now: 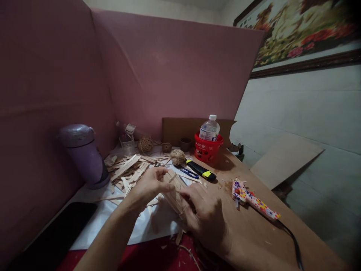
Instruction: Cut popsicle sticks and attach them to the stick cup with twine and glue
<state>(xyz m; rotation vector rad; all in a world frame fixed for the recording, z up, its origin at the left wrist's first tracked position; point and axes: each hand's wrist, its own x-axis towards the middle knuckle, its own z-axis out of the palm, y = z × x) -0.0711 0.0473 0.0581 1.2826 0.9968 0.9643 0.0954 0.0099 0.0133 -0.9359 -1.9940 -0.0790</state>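
Over the white sheet, a small piece built of flat wooden craft sticks (172,196) is held between both hands. My left hand (153,184) grips its upper left side, with the thumb lying across the sticks. My right hand (204,210) is closed at its right side, thumb and forefinger pinched at the edge; whether a strand of twine is in that pinch I cannot make out. Loose craft sticks (126,171) lie in a heap behind my left hand. Beyond the piece are a ball of twine (178,157), blue-handled scissors (189,172) and a black and yellow utility knife (201,169).
A purple tumbler (84,158) stands at the left, near a black phone-like slab (53,235). A red bucket (208,148) holding a plastic bottle (210,128) is at the back. A flower-patterned glue gun (254,199) with a cord lies on the right.
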